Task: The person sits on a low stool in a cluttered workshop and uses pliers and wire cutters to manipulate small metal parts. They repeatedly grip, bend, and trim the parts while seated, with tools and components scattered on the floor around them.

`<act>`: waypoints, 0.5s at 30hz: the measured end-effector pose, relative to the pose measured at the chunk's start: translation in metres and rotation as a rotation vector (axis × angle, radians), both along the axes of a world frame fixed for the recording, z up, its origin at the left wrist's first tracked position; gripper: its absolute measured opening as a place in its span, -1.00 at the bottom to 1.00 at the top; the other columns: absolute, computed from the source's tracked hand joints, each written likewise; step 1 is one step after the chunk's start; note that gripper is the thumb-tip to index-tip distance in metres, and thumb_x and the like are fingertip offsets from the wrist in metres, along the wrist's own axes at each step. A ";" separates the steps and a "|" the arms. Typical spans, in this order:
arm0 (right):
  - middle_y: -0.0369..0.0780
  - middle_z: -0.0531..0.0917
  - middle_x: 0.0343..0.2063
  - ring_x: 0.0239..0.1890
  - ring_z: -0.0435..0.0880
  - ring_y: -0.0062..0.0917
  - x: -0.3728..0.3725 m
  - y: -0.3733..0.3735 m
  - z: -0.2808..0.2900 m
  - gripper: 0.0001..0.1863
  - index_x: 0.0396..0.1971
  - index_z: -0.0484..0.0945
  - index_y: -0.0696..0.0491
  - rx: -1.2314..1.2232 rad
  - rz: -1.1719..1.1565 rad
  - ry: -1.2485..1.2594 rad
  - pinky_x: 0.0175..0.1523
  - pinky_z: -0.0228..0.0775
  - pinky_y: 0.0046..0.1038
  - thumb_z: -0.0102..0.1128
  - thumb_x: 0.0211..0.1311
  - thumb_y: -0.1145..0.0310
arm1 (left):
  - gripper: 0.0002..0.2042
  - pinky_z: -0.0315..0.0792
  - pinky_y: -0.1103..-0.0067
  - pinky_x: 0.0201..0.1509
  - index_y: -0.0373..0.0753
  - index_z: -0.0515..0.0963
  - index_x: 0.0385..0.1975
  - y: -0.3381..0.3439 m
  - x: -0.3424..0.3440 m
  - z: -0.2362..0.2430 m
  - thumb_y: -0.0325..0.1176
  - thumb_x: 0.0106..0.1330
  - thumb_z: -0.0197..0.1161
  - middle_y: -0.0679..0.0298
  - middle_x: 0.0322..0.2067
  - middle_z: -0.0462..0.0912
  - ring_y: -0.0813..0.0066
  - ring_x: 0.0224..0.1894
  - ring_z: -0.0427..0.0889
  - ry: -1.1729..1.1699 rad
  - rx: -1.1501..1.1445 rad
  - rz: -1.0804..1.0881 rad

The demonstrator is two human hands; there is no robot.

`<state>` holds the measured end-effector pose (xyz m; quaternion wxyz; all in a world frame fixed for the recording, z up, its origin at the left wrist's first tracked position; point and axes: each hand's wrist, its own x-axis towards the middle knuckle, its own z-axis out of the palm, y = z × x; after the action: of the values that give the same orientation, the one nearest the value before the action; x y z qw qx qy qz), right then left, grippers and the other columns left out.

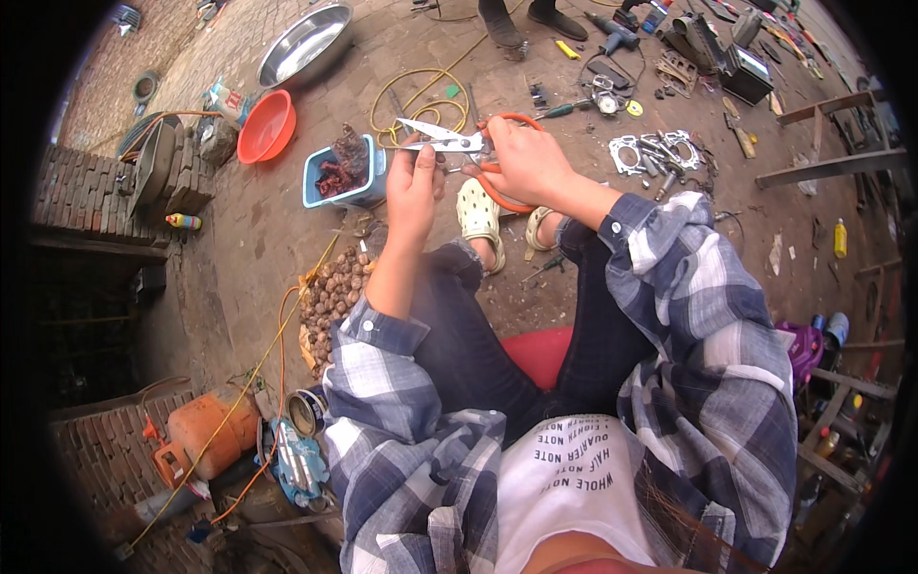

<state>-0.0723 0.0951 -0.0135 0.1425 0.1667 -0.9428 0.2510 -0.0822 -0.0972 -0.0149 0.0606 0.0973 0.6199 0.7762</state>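
Observation:
My right hand (528, 165) is closed round the orange handles of a pair of scissors (464, 143), whose pale blades are parted and point left. My left hand (413, 196) is raised beside the blades, thumb and fingers closed together close to the lower one. What they pinch is too small to make out. Just left of that hand stands a light blue square tub (312, 182) with dark reddish pieces inside. A heap of round brown lumps (337, 285) lies on the ground by my left forearm.
A red basin (267, 127) and a large metal basin (304, 46) sit at the far left. A yellow hose (430, 75) coils ahead. Metal parts (660, 153) and tools spread to the right. An orange gas cylinder (212, 432) lies lower left. Another person's shoes (505, 31) show at the top.

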 end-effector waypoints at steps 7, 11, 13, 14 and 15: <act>-0.04 0.64 -0.31 -0.21 0.66 -0.15 -0.004 0.005 -0.002 -0.35 -0.11 0.40 0.22 -0.020 0.025 -0.019 -0.18 0.51 -0.23 0.31 0.10 -0.08 | -0.60 0.13 0.76 -0.59 -0.40 0.22 0.19 0.005 0.002 0.005 -0.28 0.50 -0.01 0.41 -0.46 0.38 0.78 -0.61 0.25 -0.049 0.071 -0.032; -0.01 0.62 -0.26 -0.13 0.63 -0.14 0.000 0.000 0.005 -0.35 -0.11 0.38 0.23 -0.028 0.024 -0.078 -0.12 0.49 -0.23 0.30 0.10 -0.07 | -0.57 0.15 0.75 -0.55 -0.44 0.24 0.20 0.001 0.000 -0.002 -0.26 0.49 0.02 0.46 -0.51 0.36 0.80 -0.58 0.23 0.045 -0.054 0.018; 0.00 0.61 -0.25 -0.12 0.62 -0.14 -0.001 -0.001 0.001 -0.35 -0.10 0.38 0.24 -0.036 0.019 -0.069 -0.11 0.49 -0.24 0.31 0.11 -0.06 | -0.58 0.13 0.75 -0.56 -0.42 0.26 0.19 0.004 -0.001 -0.003 -0.25 0.49 0.02 0.47 -0.54 0.35 0.80 -0.60 0.21 0.087 -0.101 0.062; 0.00 0.61 -0.24 -0.11 0.62 -0.14 -0.001 -0.002 0.000 -0.35 -0.10 0.37 0.24 -0.041 0.016 -0.065 -0.10 0.49 -0.24 0.31 0.11 -0.05 | -0.60 0.08 0.76 -0.60 -0.39 0.28 0.18 0.007 -0.002 -0.004 -0.25 0.50 0.01 0.47 -0.55 0.34 0.80 -0.63 0.19 0.113 -0.122 0.082; 0.00 0.61 -0.24 -0.11 0.62 -0.14 -0.001 -0.002 0.000 -0.35 -0.10 0.37 0.24 -0.047 0.014 -0.074 -0.10 0.49 -0.24 0.31 0.11 -0.05 | -0.62 0.04 0.76 -0.63 -0.36 0.30 0.18 0.008 -0.002 -0.005 -0.25 0.50 0.00 0.47 -0.56 0.32 0.80 -0.65 0.17 0.139 -0.142 0.103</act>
<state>-0.0731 0.0929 -0.0136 0.1095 0.1604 -0.9401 0.2803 -0.0841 -0.0893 -0.0194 -0.0156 0.1142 0.6804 0.7237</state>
